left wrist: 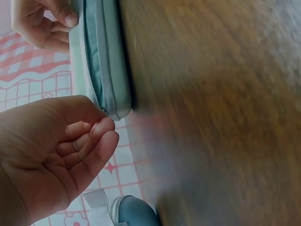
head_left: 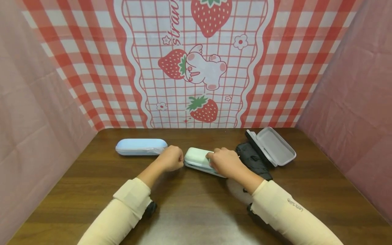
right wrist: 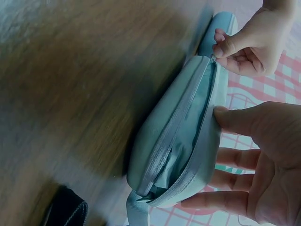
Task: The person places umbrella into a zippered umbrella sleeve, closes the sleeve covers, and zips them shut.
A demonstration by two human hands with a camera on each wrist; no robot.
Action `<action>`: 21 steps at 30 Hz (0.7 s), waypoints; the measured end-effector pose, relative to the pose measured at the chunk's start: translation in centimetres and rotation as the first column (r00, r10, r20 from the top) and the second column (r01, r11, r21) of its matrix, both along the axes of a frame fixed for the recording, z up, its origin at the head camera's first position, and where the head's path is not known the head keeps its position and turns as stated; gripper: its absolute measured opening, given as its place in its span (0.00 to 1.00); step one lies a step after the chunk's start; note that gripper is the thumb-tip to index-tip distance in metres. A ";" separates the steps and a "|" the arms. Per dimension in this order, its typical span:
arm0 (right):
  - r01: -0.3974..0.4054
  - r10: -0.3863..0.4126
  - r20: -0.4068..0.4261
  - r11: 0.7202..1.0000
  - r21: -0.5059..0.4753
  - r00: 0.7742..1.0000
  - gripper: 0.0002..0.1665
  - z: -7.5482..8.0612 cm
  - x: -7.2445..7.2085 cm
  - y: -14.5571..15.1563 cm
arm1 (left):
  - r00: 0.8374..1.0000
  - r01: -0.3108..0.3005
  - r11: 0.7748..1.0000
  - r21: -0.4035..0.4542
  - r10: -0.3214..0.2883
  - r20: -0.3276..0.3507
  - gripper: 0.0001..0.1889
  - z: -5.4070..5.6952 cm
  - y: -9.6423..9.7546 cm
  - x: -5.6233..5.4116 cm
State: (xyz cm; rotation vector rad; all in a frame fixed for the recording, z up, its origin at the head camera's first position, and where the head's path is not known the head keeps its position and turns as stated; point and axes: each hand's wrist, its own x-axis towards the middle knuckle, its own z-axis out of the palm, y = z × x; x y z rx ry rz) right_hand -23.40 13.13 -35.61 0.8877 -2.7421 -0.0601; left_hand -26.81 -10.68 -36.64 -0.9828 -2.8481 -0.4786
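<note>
A pale green zip case (head_left: 199, 156) lies on the table between both hands, its zip parted along the near side. In the right wrist view, folded green fabric (right wrist: 190, 132) shows inside the opening. At the case's left end, my left hand (head_left: 171, 159) pinches the small zipper pull (left wrist: 104, 112) between thumb and forefinger. Over the right part of the lid, my right hand (head_left: 226, 164) holds the case, thumb on the near edge and the other fingers spread across the lid (right wrist: 211, 146). The case's right end is partly hidden by that hand in the head view.
A closed light blue case (head_left: 141, 146) lies left, close behind my left hand. To the right, an open black case (head_left: 277, 146) with grey lining stands beside a folded black fabric bundle (head_left: 252, 160). A strawberry-patterned cloth (head_left: 208, 68) hangs behind the table (head_left: 196, 204).
</note>
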 end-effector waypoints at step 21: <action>0.001 -0.001 -0.064 1.000 0.001 0.998 0.07 -0.4 0.2 -0.2 | 0.999 -0.026 0.999 0.028 0.027 -0.029 0.21 -0.6 -0.4 0.1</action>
